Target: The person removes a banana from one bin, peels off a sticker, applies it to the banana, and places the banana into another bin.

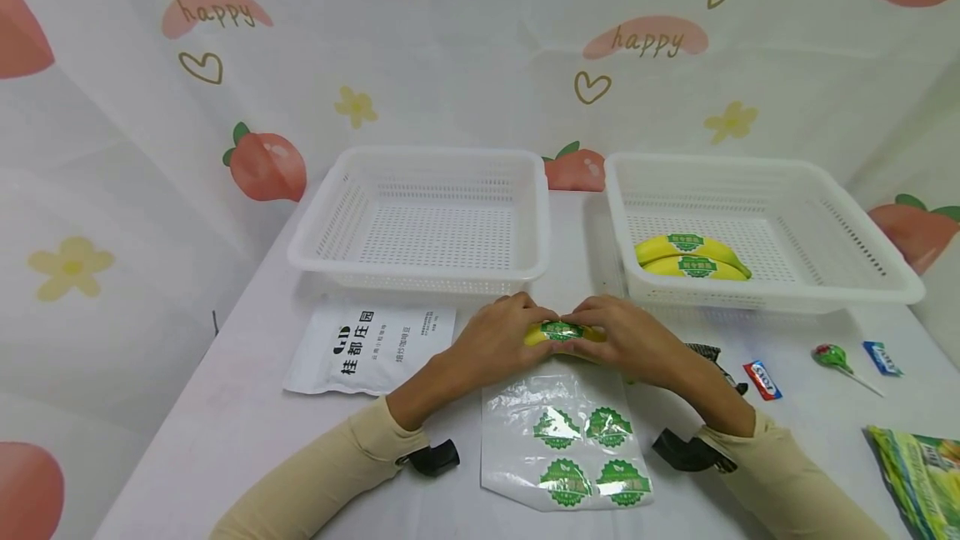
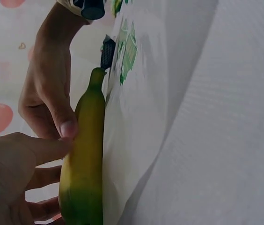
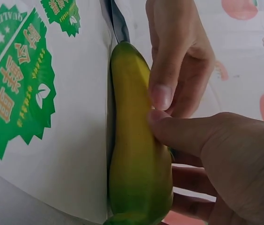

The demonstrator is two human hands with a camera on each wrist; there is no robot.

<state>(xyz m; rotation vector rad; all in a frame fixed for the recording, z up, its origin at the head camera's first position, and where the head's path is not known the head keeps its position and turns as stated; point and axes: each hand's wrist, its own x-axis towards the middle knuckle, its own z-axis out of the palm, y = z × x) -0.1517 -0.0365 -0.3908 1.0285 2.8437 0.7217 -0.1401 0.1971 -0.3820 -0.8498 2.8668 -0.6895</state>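
A yellow banana [image 1: 536,335] with greenish ends lies crosswise just beyond a sheet of stickers [image 1: 513,448]. My left hand [image 1: 495,338] holds its left part, thumb on the near side and fingers behind. On its right part, my right hand [image 1: 637,344] holds it in the same way. Between the hands, a green label [image 1: 558,329] shows on the banana's top. Both thumb tips meet against the banana [image 2: 86,154] in the left wrist view. In the right wrist view, large green stickers [image 3: 22,79] stand beside the banana [image 3: 136,136].
A white basket [image 1: 420,277] stands at the back left. Another basket [image 1: 750,294] at the back right holds two labelled bananas [image 1: 693,250]. Around lie a white pouch [image 1: 375,348], a red-and-blue wrapped candy [image 1: 763,380], a lollipop [image 1: 831,356], a blue wrapped candy [image 1: 882,358] and a green-yellow bag [image 1: 922,473].
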